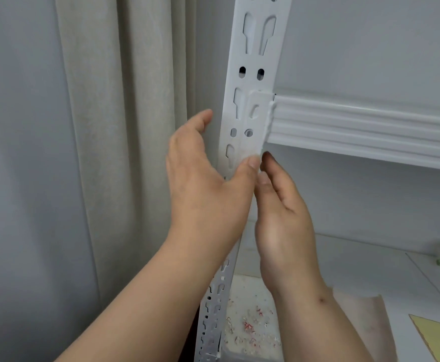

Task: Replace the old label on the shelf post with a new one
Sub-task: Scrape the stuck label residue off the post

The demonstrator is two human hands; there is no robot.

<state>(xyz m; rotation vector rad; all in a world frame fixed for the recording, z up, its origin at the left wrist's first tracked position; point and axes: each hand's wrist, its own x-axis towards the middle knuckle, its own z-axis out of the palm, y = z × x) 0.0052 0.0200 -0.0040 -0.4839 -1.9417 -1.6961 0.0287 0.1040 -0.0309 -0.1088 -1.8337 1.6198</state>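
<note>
The white perforated shelf post point(255, 43) runs up the middle of the view. A pale, see-through label strip point(256, 121) lies on the post's right half, beside the shelf beam. My left hand point(208, 184) reaches from the left, its thumb tip pressing on the strip's lower end while its straight fingers stretch past the post's left edge. My right hand point(284, 210) is just below and to the right, fingers extended upward. Its fingertip and thumb touch the post's right edge under the strip. Whether it holds anything there is hidden.
A white ribbed shelf beam point(370, 126) joins the post on the right. A beige curtain point(135, 126) hangs to the left. On the lower shelf lie small torn label scraps point(250, 327), a beige sheet point(365, 309) and a yellow pad point(438, 335).
</note>
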